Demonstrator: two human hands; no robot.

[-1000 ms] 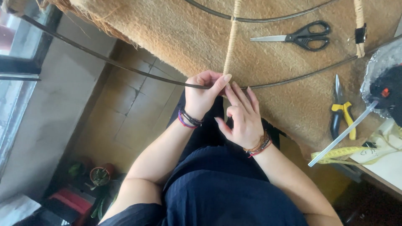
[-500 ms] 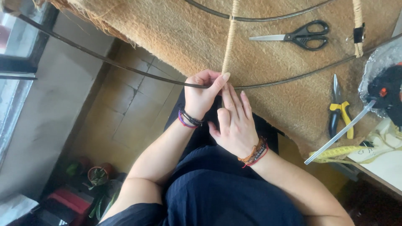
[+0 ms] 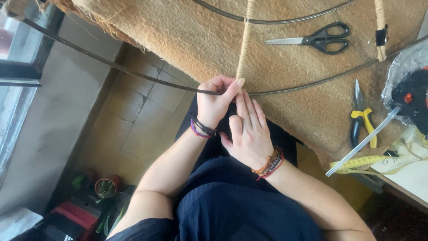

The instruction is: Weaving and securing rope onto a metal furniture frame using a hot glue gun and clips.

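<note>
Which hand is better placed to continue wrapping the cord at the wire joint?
Probably the right hand: its fingers lie open beside the joint, free to move. The left hand is pinching the wire ring where the wrapped spoke ends.

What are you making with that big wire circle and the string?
A person sits at a table covered with a brown fuzzy mat. The left hand pinches a thin metal hoop right where a cord-wrapped spoke meets it. The right hand rests just below, fingers pointing up at the same joint. Black scissors, yellow-handled pliers and a glue stick lie untouched on the mat.
</note>
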